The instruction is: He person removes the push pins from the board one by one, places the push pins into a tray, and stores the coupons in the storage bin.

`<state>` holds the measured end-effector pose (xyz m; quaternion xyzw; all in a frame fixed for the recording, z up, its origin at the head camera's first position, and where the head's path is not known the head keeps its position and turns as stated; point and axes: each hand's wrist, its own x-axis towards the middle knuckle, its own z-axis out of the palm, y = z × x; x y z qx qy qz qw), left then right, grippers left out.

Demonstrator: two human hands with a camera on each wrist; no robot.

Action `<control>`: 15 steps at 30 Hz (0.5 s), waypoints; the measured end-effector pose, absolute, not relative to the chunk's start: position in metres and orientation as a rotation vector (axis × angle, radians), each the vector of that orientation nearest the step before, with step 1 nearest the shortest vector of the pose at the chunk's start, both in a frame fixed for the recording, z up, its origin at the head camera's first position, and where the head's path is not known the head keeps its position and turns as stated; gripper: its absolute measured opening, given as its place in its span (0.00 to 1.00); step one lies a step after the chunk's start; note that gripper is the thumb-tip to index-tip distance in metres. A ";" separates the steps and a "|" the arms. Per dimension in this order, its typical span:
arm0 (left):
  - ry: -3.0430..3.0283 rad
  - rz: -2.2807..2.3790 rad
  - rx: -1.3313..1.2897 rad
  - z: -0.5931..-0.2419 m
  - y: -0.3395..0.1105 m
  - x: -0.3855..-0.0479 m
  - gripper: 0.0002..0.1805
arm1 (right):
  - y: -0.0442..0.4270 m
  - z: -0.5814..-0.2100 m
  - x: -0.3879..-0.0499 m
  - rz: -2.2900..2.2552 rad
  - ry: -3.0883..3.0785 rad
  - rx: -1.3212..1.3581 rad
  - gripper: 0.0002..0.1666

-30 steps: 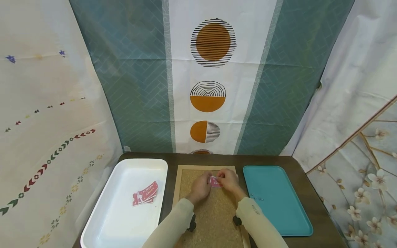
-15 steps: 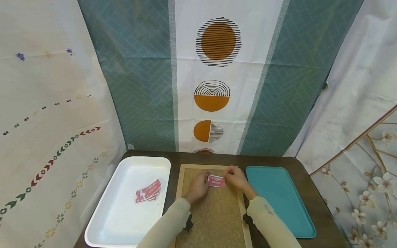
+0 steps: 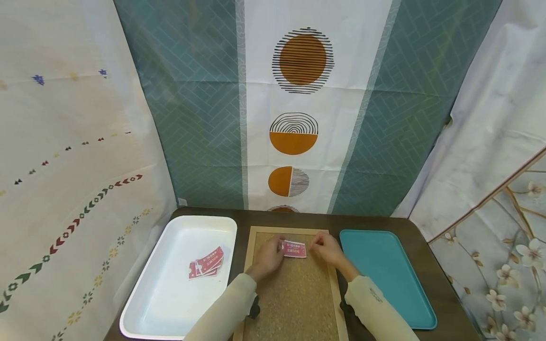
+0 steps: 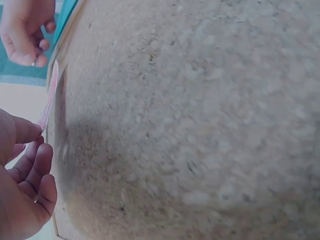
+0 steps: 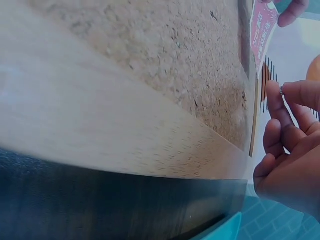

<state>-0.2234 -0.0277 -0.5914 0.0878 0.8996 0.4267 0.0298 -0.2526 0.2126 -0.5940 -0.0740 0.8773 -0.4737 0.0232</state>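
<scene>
My left hand [image 3: 268, 255] pinches the left end of a pink-red printed coupon [image 3: 294, 249] over the upper part of the cork board [image 3: 298, 303]. Seen from the left wrist, the coupon [image 4: 50, 97] stands nearly edge-on, slightly bent, between thumb and forefinger. To its right and apart from it, my right hand [image 3: 326, 248] is near the board's top right corner. Between that thumb and forefinger is a tiny silvery push pin [image 5: 281, 90], mostly covered by the fingertips. The right hand's other fingers are curled.
On the left a white tray [image 3: 158, 303] holds several overlapping pink coupons [image 3: 209, 261]. A teal tray [image 3: 396, 279] lies right of the board, partly covered by the right forearm. The dark table [image 3: 362, 221] ends at a hanging patterned cloth [image 3: 196, 142].
My right hand has drawn away rightward from the coupon, uncovering its right end. The left hand has shifted slightly left over the board with the coupon. The head view has turned a little.
</scene>
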 end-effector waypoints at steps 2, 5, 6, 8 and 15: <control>2.775 1.314 0.274 -0.593 -0.030 -0.223 0.21 | 0.214 -0.595 -0.252 -1.485 2.710 -0.246 0.07; 2.770 1.327 0.273 -0.593 -0.033 -0.221 0.21 | 0.216 -0.597 -0.251 -1.482 2.725 -0.234 0.06; 2.776 1.328 0.280 -0.593 -0.034 -0.221 0.21 | 0.216 -0.598 -0.250 -1.475 2.727 -0.222 0.06; 2.791 1.321 0.291 -0.592 -0.037 -0.221 0.21 | 0.218 -0.598 -0.249 -1.470 2.733 -0.211 0.06; 2.839 1.291 0.301 -0.582 -0.048 -0.225 0.21 | 0.224 -0.597 -0.244 -1.480 2.711 -0.238 0.05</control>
